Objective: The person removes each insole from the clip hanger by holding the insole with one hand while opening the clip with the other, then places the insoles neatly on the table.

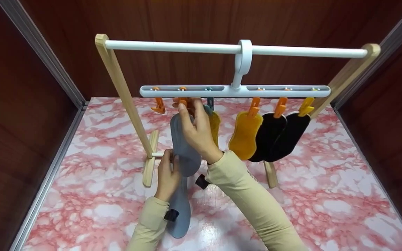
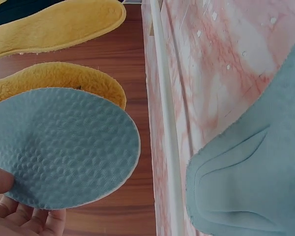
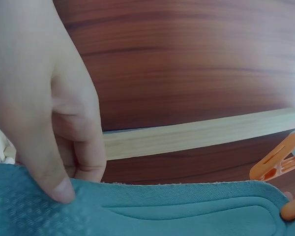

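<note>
A grey-blue insole (image 1: 187, 153) hangs upright below the hanger. My left hand (image 1: 169, 174) pinches its edge near the wide lower end; in the left wrist view the thumb lies on the bumpy face (image 2: 73, 147) and the fingers are behind. At the insole's upper end, my right hand (image 1: 199, 129) grips an orange clothespin (image 1: 183, 101). In the right wrist view this clothespin (image 3: 292, 209) overlaps the insole's narrow end; how firmly it bites cannot be seen. Below, a second grey-blue insole (image 1: 180, 218) lies on the table.
A white clip hanger (image 1: 194, 91) hangs from the bar (image 1: 173, 46) of a wooden-legged rack. Another orange clothespin (image 1: 158, 105) dangles at its left end. Yellow insoles (image 1: 245, 136) and black insoles (image 1: 291, 136) hang towards the right. One yellow insole (image 1: 215, 129) is partly behind my right hand.
</note>
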A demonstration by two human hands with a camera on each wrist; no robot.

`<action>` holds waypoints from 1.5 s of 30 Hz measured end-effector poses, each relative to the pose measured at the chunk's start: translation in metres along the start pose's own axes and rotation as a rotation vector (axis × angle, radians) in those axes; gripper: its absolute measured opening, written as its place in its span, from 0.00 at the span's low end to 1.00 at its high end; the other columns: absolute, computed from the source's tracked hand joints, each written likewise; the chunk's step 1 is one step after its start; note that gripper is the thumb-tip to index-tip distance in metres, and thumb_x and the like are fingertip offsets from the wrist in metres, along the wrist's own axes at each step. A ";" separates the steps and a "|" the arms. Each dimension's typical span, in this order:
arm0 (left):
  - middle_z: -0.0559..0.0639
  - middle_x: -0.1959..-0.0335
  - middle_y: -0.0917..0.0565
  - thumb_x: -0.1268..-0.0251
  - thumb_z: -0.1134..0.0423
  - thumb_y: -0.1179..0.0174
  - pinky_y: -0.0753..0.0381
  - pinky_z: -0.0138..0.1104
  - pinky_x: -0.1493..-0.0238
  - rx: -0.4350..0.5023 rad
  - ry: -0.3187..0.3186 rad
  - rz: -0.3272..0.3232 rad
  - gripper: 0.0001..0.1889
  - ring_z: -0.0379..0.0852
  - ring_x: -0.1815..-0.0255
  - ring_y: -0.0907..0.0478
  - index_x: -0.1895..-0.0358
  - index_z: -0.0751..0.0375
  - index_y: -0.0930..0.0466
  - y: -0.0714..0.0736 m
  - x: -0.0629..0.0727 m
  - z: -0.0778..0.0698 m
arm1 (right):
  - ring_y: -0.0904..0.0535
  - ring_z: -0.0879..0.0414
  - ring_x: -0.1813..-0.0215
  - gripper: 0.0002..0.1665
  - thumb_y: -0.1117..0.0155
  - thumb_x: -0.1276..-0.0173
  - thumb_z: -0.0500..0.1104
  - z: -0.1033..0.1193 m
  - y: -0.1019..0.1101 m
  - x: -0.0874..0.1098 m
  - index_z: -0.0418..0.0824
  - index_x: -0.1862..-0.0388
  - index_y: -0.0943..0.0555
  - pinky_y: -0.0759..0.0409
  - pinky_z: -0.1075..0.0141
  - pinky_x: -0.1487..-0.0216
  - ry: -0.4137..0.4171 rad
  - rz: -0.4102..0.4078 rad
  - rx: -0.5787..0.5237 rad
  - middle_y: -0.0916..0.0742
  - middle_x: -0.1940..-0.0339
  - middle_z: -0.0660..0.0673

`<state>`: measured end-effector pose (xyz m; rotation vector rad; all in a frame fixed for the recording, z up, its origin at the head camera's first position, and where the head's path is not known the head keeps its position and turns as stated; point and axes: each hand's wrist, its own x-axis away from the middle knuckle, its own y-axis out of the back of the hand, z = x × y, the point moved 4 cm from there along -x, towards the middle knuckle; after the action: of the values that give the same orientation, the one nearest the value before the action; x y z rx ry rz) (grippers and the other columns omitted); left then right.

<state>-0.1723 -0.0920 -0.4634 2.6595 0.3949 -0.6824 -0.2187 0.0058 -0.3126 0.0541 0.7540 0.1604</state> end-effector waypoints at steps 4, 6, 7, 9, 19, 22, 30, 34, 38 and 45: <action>0.57 0.69 0.23 0.31 0.74 0.50 0.26 0.40 0.59 0.007 0.016 0.014 0.03 0.49 0.66 0.25 0.59 0.69 0.28 0.000 0.002 0.001 | 0.21 0.46 0.46 0.15 0.52 0.27 0.31 0.000 0.001 -0.001 0.27 0.44 0.34 0.25 0.61 0.41 -0.029 -0.003 -0.008 0.20 0.49 0.32; 0.57 0.68 0.23 0.31 0.73 0.50 0.25 0.42 0.58 0.002 0.031 0.019 0.03 0.50 0.65 0.24 0.59 0.69 0.28 0.001 0.004 0.002 | 0.21 0.46 0.46 0.15 0.51 0.27 0.31 0.000 0.002 -0.001 0.26 0.45 0.34 0.25 0.61 0.41 -0.040 -0.005 -0.020 0.20 0.49 0.32; 0.58 0.68 0.23 0.31 0.74 0.50 0.24 0.42 0.57 0.002 0.042 0.021 0.03 0.51 0.64 0.24 0.59 0.70 0.28 0.002 0.005 0.003 | 0.21 0.46 0.46 0.14 0.51 0.28 0.31 0.000 0.002 -0.001 0.26 0.45 0.34 0.25 0.61 0.40 -0.047 -0.005 -0.029 0.20 0.49 0.32; 0.58 0.67 0.23 0.30 0.73 0.51 0.24 0.43 0.57 0.008 0.071 0.024 0.03 0.51 0.64 0.24 0.58 0.70 0.28 0.004 0.009 0.006 | 0.22 0.46 0.45 0.15 0.51 0.28 0.30 0.000 0.002 -0.001 0.26 0.45 0.34 0.26 0.60 0.39 -0.055 0.003 -0.057 0.21 0.49 0.31; 0.59 0.66 0.23 0.29 0.73 0.52 0.23 0.40 0.60 0.034 0.155 0.021 0.03 0.52 0.64 0.23 0.59 0.71 0.29 0.013 0.023 0.018 | 0.25 0.41 0.42 0.18 0.52 0.28 0.28 0.000 -0.003 -0.002 0.25 0.41 0.38 0.28 0.51 0.37 -0.017 0.080 -0.193 0.24 0.45 0.29; 0.58 0.68 0.24 0.30 0.73 0.51 0.25 0.37 0.62 0.029 0.164 0.021 0.03 0.49 0.67 0.25 0.59 0.71 0.30 0.014 0.024 0.020 | 0.25 0.41 0.41 0.19 0.51 0.28 0.28 0.000 -0.004 -0.003 0.25 0.41 0.38 0.27 0.53 0.37 -0.015 0.094 -0.210 0.24 0.45 0.28; 0.59 0.69 0.23 0.31 0.75 0.52 0.25 0.36 0.64 0.023 0.180 0.019 0.03 0.48 0.68 0.25 0.59 0.72 0.29 0.016 0.025 0.021 | 0.25 0.43 0.40 0.20 0.51 0.28 0.29 0.001 -0.006 -0.003 0.25 0.40 0.40 0.27 0.53 0.37 -0.020 0.109 -0.275 0.26 0.43 0.26; 0.60 0.67 0.22 0.31 0.75 0.51 0.23 0.37 0.62 0.023 0.196 0.012 0.04 0.51 0.65 0.23 0.57 0.71 0.28 0.019 0.027 0.023 | 0.26 0.43 0.39 0.21 0.51 0.27 0.31 0.001 -0.006 -0.003 0.25 0.39 0.41 0.27 0.53 0.37 -0.021 0.117 -0.301 0.27 0.43 0.25; 0.60 0.66 0.22 0.31 0.75 0.51 0.23 0.36 0.62 0.045 0.224 0.013 0.05 0.50 0.65 0.23 0.57 0.71 0.28 0.023 0.030 0.025 | 0.26 0.43 0.39 0.23 0.48 0.27 0.36 0.000 -0.006 -0.002 0.27 0.39 0.41 0.28 0.53 0.36 -0.022 0.119 -0.293 0.26 0.44 0.28; 0.59 0.68 0.24 0.31 0.75 0.51 0.28 0.29 0.68 0.112 0.283 0.048 0.05 0.42 0.71 0.28 0.56 0.73 0.28 0.030 0.037 0.025 | 0.26 0.41 0.38 0.27 0.47 0.28 0.35 -0.001 -0.005 0.003 0.27 0.35 0.43 0.30 0.56 0.34 -0.044 0.129 -0.235 0.26 0.42 0.28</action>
<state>-0.1406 -0.1226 -0.4939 2.8708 0.3758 -0.3217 -0.2164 0.0014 -0.3156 -0.1165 0.6833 0.3686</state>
